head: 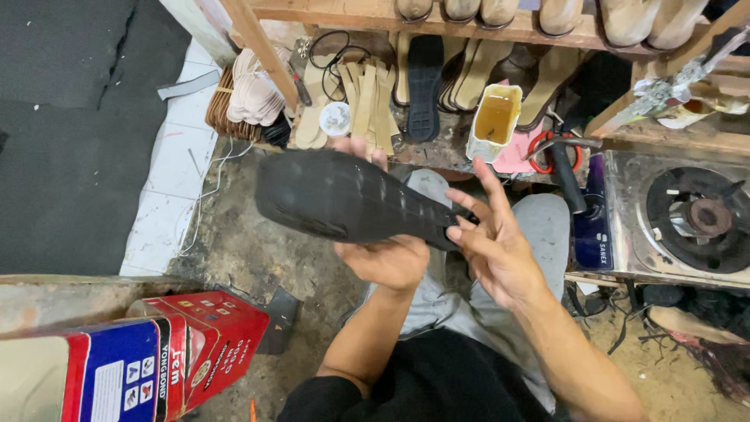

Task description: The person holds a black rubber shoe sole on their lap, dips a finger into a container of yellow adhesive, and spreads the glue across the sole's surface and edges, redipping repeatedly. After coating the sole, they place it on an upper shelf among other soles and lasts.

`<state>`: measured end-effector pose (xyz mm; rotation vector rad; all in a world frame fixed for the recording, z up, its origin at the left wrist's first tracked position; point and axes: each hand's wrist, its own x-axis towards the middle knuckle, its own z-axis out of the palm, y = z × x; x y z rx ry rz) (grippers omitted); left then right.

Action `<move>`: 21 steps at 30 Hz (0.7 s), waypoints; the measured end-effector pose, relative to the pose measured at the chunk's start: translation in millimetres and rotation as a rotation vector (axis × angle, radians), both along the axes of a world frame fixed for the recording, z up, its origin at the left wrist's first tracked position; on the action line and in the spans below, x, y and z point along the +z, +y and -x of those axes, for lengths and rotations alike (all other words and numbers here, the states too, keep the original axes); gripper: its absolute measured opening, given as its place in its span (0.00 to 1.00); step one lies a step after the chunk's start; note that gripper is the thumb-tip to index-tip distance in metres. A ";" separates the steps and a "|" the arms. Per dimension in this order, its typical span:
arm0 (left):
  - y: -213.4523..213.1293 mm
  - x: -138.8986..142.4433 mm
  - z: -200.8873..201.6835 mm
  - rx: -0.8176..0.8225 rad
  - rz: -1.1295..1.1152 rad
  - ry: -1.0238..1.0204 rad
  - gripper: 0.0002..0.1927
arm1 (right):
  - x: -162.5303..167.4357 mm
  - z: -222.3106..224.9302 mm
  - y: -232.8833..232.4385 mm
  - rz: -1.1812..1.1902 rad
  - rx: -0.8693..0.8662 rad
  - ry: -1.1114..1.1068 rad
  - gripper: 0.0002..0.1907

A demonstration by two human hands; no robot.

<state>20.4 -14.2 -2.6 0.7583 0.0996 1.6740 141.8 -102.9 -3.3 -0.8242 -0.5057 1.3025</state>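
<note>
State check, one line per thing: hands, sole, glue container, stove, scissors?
left hand: grips black sole from below
right hand: fingers spread, fingertips on the sole's end
black sole: held up, tread facing camera
cut-open container: open, amber liquid inside
gas stove: no flame visible
red-handled scissors: lying on bench

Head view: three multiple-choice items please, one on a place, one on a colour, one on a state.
1. Where is the gas burner?
A. right of the hands
B. left of the red tin
C. on the upper shelf

2. What colour is the shoe sole?
A. white
B. black
C. tan

3. How is the sole held?
A. lying on the floor
B. left hand under it, right hand at its narrow end
C. right hand alone

Answers: 1 A, the burner sits at the right edge. 2 B, it is dark black rubber. 3 B, left fingers wrap beneath while right fingertips touch the end.
</note>
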 end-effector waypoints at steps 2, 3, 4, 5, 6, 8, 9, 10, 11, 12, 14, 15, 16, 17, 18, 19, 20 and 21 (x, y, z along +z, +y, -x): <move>13.4 -3.6 13.7 -0.323 0.224 -0.098 0.37 | -10.2 -25.5 17.9 0.025 -0.035 -0.206 0.54; 24.5 -7.2 21.4 -0.588 0.378 -0.199 0.37 | -18.6 -37.7 28.3 0.040 -0.049 -0.307 0.55; 31.9 -12.9 25.2 -0.850 0.535 -0.301 0.36 | -28.1 -50.1 38.3 0.018 -0.042 -0.354 0.53; 36.1 -20.4 26.6 -1.022 0.486 -0.374 0.36 | -38.8 -62.2 49.7 -0.004 -0.033 -0.400 0.51; 37.6 -28.7 27.0 -1.191 0.428 -0.448 0.37 | -49.7 -74.7 63.1 -0.030 -0.021 -0.446 0.49; 32.3 -44.9 25.4 -1.261 0.379 -0.464 0.37 | -69.5 -102.7 94.8 0.070 -0.151 -0.897 0.34; 24.5 -51.4 24.2 -1.163 0.396 -0.408 0.38 | -79.0 -115.2 105.9 0.127 -0.217 -1.121 0.27; 17.9 -55.7 23.5 -1.064 0.410 -0.355 0.38 | -87.4 -127.4 114.2 0.170 -0.256 -1.375 0.27; 12.5 -57.5 23.0 -1.061 0.375 -0.341 0.39 | -94.6 -138.5 122.6 0.210 -0.290 -1.631 0.28; 7.2 -56.9 24.0 -1.053 0.343 -0.326 0.41 | -101.7 -145.4 126.6 0.250 -0.318 -1.884 0.30; 2.4 -49.3 26.6 -1.043 0.366 -0.348 0.42 | -107.9 -155.8 129.1 0.221 -0.228 -2.150 0.24; 2.8 -43.5 27.9 -1.040 0.418 -0.384 0.41 | -107.0 -157.8 129.0 0.196 -0.182 -2.282 0.23; 3.3 -37.2 29.4 -1.036 0.468 -0.420 0.41 | -103.3 -157.3 126.2 0.152 -0.248 -2.257 0.23; 4.3 -30.9 30.6 -1.016 0.495 -0.444 0.42 | -97.3 -154.6 119.5 0.111 -0.311 -2.229 0.24; 4.8 -25.1 31.9 -0.995 0.526 -0.468 0.42 | -89.0 -149.6 110.3 0.073 -0.369 -2.199 0.24; 4.5 -20.2 32.8 -0.975 0.558 -0.492 0.43 | -77.9 -143.6 101.4 0.199 -0.252 -2.067 0.28; 4.9 -16.1 33.3 -0.971 0.539 -0.469 0.44 | -64.7 -137.2 93.2 0.320 -0.141 -1.929 0.32; 4.8 -12.7 34.3 -0.969 0.519 -0.445 0.45 | -51.3 -128.8 84.1 0.434 -0.037 -1.783 0.36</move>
